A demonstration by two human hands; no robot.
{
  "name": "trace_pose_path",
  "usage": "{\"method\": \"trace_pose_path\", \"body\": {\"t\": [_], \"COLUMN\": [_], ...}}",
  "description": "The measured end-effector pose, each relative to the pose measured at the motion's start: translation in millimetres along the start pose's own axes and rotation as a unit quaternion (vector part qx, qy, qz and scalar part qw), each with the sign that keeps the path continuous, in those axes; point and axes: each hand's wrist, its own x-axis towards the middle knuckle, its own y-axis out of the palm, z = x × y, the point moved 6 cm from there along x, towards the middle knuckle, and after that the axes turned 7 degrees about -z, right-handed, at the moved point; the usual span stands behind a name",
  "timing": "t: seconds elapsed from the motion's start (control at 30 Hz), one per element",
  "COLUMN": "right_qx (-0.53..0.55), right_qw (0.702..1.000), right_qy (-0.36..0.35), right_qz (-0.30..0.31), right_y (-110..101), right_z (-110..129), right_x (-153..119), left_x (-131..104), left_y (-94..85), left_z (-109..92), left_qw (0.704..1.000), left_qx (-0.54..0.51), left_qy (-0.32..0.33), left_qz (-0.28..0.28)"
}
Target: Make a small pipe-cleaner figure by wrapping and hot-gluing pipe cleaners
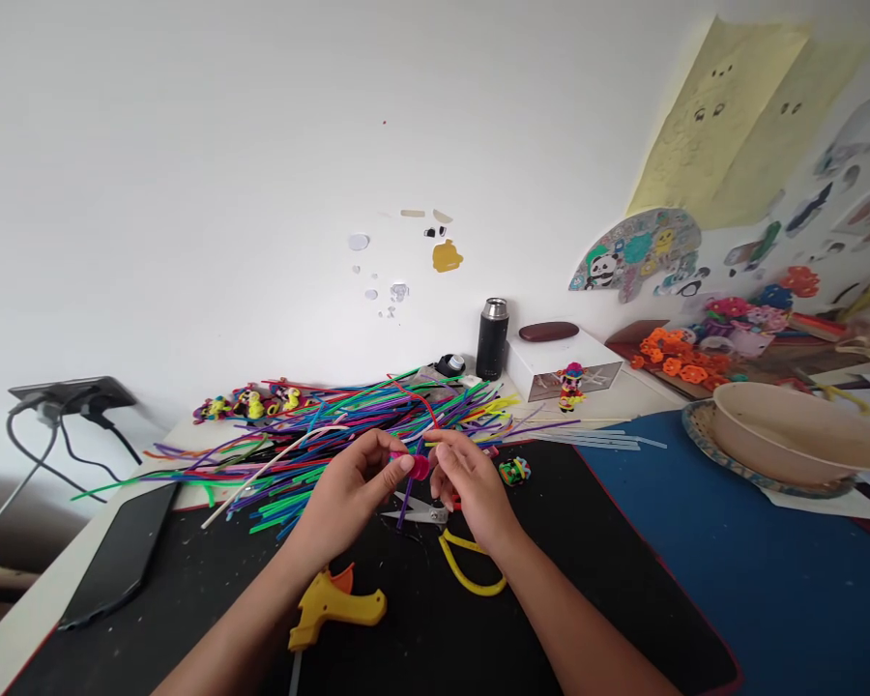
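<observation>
Between the fingertips of both hands is a small pink pipe-cleaner piece [420,468], rolled or bent; its exact form is too small to tell. My left hand [352,488] pinches it from the left, thumb on top. My right hand [475,483] has its fingers closed at the other side of the piece. A purple pipe cleaner [404,505] hangs down by the fingertips, and a red pipe cleaner [426,401] rises behind them. Just beneath the hands lie scissors [427,515], partly hidden. A bent yellow pipe cleaner [471,580] rests below my right hand.
A yellow glue gun [340,609] lies on the black mat [420,648]. Behind the hands spreads a pile of coloured pipe cleaners [290,503]. A phone [123,556] is at left; a black bottle [492,340], a small figure [571,387] and a bowl [783,430] stand farther right.
</observation>
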Motion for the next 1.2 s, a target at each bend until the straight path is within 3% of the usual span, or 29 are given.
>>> {"method": "trace_pose_path", "body": {"t": [0.33, 0.63, 1.2], "right_qx": [-0.05, 0.059, 0.072], "right_qw": [0.996, 0.993, 0.988], "right_qy": [0.022, 0.093, 0.133], "right_qz": [0.072, 0.039, 0.037], "right_y": [11, 7, 16], "right_z": [-12, -9, -14], "right_x": [-7, -9, -17], "left_x": [1, 3, 6], "left_y": [3.0, -1.9, 2.8], "left_z": [0, 8, 4], "left_qw": [1.0, 0.992, 0.993], "left_qx": [-0.011, -0.095, -0.102], "left_qy": [-0.011, -0.045, -0.054], "left_qz": [0.018, 0.073, 0.013]}}
